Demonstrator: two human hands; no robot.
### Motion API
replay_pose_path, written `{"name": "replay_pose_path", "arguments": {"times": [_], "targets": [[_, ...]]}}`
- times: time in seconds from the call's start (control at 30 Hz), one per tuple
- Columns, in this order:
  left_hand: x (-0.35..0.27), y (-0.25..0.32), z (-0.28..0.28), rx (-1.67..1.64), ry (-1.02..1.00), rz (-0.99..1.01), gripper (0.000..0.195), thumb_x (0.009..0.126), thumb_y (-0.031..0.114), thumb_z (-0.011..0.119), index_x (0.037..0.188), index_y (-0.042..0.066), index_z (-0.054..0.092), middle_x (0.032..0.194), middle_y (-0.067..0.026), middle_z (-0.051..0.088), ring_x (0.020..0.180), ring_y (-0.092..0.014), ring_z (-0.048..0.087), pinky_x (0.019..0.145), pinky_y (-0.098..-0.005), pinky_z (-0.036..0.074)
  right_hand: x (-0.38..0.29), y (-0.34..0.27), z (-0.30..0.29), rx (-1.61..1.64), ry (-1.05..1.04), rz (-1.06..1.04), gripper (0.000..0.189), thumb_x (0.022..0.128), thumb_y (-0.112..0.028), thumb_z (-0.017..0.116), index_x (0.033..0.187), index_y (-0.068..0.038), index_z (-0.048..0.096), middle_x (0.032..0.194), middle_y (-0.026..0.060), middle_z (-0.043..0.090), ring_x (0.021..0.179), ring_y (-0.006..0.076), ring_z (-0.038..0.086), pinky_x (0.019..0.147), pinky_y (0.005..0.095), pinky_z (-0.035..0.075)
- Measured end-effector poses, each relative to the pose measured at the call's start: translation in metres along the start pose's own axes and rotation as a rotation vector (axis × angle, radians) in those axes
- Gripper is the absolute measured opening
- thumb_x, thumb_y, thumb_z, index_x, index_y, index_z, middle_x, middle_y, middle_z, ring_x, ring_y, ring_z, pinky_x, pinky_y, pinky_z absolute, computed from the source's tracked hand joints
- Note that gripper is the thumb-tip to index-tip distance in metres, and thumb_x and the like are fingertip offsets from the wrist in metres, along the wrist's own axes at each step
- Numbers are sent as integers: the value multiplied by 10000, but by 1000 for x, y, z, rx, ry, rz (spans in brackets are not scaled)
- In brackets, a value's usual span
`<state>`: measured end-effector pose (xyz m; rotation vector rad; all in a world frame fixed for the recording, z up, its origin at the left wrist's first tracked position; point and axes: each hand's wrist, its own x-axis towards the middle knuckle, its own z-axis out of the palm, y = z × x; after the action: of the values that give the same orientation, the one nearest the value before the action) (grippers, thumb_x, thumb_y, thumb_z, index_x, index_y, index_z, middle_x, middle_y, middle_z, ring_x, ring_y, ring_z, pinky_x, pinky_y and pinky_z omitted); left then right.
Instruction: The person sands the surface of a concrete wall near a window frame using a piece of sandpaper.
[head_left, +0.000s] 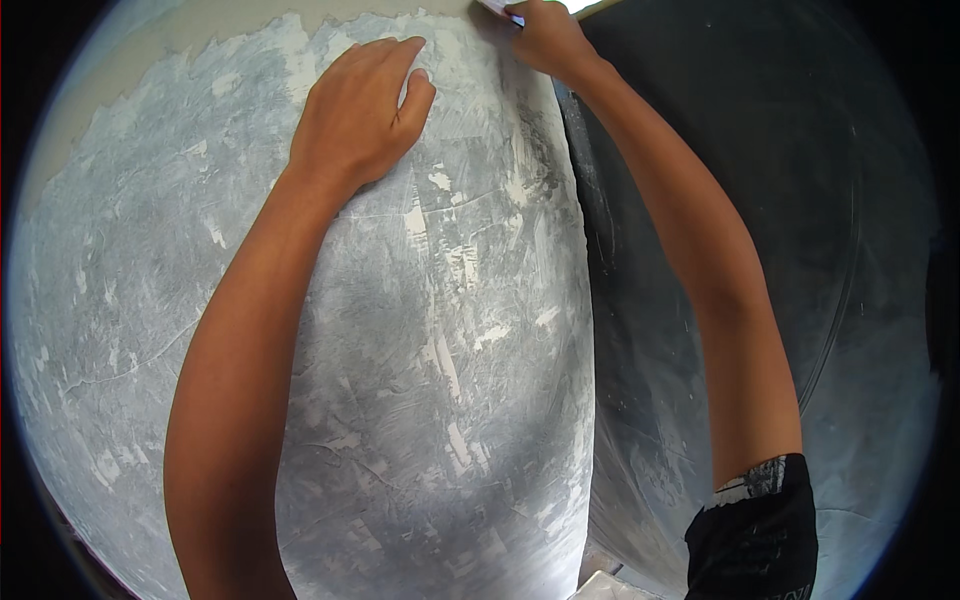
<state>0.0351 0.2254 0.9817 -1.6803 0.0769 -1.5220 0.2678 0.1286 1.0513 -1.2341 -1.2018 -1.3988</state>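
My left hand (360, 105) lies palm down against a grey, patchy wall surface (360, 322), holding nothing, its thumb apart from the fingers. At the top edge of the view my right hand (551, 37) is closed around a thin, flat-bladed hand tool (501, 7), possibly a scraper or putty knife. Much of the tool is cut off by the frame or hidden by the fingers. It is close to the top of the wall's right-hand edge. A smooth beige layer (142, 52) with a ragged border covers the wall's upper left.
Right of the wall's rough vertical edge (585, 247) stands a dark grey surface (750, 105) with scuffs and a long curved line. White flecks and fine cracks mark the grey wall. A pale flat object (611, 586) lies at the bottom, below the edge.
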Motion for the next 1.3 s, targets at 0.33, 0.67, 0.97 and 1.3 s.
{"name": "replay_pose_path", "arguments": {"times": [0.33,0.67,0.97,1.3], "targets": [[3,6,6,-7,89,33,414,945,258,485,1199,-17,660,1210,-205,673,1161,-346,614,1035,-438,454,26,36,2,111,336,-67,319,905,-80,532,1160,40,681,1046,298,681,998,396,671,869,464,513],[-1,-4,-7,36,-24,16,402,985,242,455,1304,48,600,1318,-195,612,1260,-349,547,1089,-426,400,-79,-5,2,-70,188,-257,357,800,-4,559,1124,14,707,931,228,688,877,390,658,830,480,512],[5,9,5,-5,-7,16,395,981,237,458,1298,53,604,1312,-192,616,1248,-350,555,1085,-430,404,33,20,-10,0,46,147,262,913,-89,527,1013,48,727,971,272,708,892,393,698,785,468,544],[2,3,-1,9,12,31,408,973,253,464,1286,33,609,1290,-190,629,1218,-350,574,1060,-430,426,-8,-5,-21,-23,109,53,368,906,-238,647,960,123,693,930,292,707,836,387,706,760,465,549]]}}
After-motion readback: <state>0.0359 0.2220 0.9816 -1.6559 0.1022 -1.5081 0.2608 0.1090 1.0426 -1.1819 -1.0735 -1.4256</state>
